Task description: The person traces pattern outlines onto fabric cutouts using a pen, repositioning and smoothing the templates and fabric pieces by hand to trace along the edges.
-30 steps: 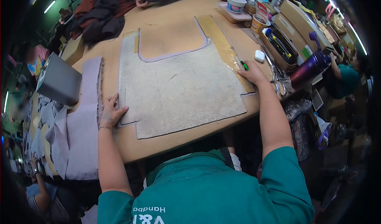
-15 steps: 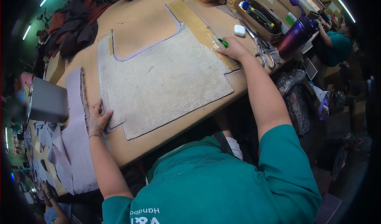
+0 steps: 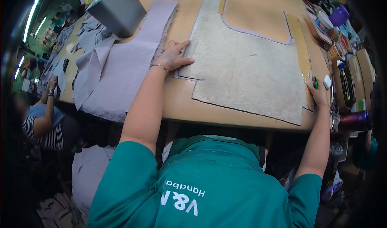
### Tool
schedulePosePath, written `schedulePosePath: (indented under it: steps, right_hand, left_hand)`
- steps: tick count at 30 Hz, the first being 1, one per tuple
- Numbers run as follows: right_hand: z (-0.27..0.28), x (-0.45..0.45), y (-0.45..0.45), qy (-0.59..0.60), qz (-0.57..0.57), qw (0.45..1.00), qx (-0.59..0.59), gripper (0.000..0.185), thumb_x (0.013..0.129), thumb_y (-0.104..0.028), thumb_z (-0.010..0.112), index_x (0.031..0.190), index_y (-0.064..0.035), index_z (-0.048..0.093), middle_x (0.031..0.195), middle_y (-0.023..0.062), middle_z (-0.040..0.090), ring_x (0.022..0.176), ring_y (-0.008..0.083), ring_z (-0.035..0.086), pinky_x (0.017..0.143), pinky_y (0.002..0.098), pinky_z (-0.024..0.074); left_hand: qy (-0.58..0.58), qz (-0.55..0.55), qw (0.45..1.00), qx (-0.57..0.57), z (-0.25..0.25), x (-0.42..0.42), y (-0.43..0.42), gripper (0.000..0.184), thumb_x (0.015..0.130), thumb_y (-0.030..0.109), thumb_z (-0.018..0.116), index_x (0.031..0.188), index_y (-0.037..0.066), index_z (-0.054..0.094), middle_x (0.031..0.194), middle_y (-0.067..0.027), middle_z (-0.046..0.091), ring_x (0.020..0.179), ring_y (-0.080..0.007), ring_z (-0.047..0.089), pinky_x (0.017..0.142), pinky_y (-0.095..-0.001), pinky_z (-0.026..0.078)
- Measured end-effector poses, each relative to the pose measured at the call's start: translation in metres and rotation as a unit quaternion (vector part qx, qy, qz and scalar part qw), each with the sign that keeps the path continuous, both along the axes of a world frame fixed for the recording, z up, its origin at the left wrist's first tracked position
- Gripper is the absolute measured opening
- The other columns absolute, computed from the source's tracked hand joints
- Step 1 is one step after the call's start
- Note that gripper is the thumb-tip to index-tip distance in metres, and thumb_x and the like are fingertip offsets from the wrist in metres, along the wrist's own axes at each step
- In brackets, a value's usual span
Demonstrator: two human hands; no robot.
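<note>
A large worn, pale grey pattern board [image 3: 254,66] lies flat on the table, with yellow strips [image 3: 301,56] along its right side. A thin margin of lilac fabric [image 3: 258,36] shows from under its notched far edge. My left hand [image 3: 173,56] rests on the board's left edge, thumb and fingers spread. At the board's right edge, my right hand [image 3: 319,94] is closed around a slim green pen [image 3: 315,82]; the pen's tip is hard to make out. Left of the board is a lilac fabric piece [image 3: 133,64] with frayed edges.
A grey metal block [image 3: 117,12] stands on the table at far left, near loose fabric scraps [image 3: 90,36]. On the right are a white earbud case [image 3: 327,81], tubs [image 3: 323,21], an open box of tools [image 3: 346,82] and a purple bottle [image 3: 354,121]. A co-worker [image 3: 44,123] is at left.
The camera view has turned left, so the board and both hands appear further right. My left hand stays at the board's left edge, and my right hand still holds the pen at the right edge.
</note>
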State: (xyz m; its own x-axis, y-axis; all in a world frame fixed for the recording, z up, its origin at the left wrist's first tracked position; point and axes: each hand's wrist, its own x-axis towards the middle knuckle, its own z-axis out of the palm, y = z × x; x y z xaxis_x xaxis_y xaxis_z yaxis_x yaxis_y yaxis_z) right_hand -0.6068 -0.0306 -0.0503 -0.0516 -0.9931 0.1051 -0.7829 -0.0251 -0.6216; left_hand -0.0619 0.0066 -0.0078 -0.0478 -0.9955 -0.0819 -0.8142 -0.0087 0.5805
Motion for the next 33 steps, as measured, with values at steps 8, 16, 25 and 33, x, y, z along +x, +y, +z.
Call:
schedulePosePath:
  steps: [8,16,25,33]
  right_hand:
    - [0.003,-0.001,0.001,-0.019,0.005,1.000,0.010,0.048,0.069,-0.011,0.065,0.109,0.0093,0.047,0.095,0.0136,0.057,0.086,0.0158,0.053,0.077,0.0269,0.0408]
    - [0.004,0.000,0.002,-0.035,-0.010,0.999,0.021,0.049,0.068,-0.012,0.066,0.109,0.0088,0.047,0.096,0.0151,0.056,0.088,0.0197,0.053,0.079,0.0279,0.0404]
    - [0.003,0.002,0.003,-0.030,-0.008,0.999,0.010,0.046,0.070,-0.011,0.064,0.108,0.0080,0.048,0.098,0.0167,0.054,0.089,0.0224,0.052,0.081,0.0293,0.0392]
    - [-0.002,-0.003,0.001,-0.013,-0.016,1.000,0.020,0.047,0.071,-0.009,0.063,0.111,0.0072,0.045,0.101,0.0159,0.052,0.091,0.0215,0.051,0.082,0.0289,0.0388]
  left_hand:
    - [0.013,-0.013,1.000,-0.010,-0.005,0.002,-0.001,0.074,0.060,0.031,0.072,0.124,0.012,0.041,0.104,-0.0115,0.041,0.096,-0.0234,0.043,0.088,-0.0276,0.035]
    - [0.018,-0.010,1.000,-0.013,-0.007,0.001,-0.001,0.075,0.059,0.031,0.073,0.124,0.010,0.042,0.106,-0.0123,0.041,0.099,-0.0236,0.042,0.088,-0.0277,0.036]
    - [0.020,-0.025,0.999,-0.016,-0.007,0.003,-0.002,0.077,0.059,0.033,0.074,0.125,0.010,0.040,0.103,-0.0104,0.039,0.094,-0.0228,0.043,0.086,-0.0286,0.037]
    - [-0.011,-0.032,0.999,-0.021,-0.007,0.003,-0.004,0.078,0.059,0.034,0.074,0.124,0.009,0.041,0.103,-0.0112,0.040,0.095,-0.0229,0.043,0.087,-0.0278,0.036]
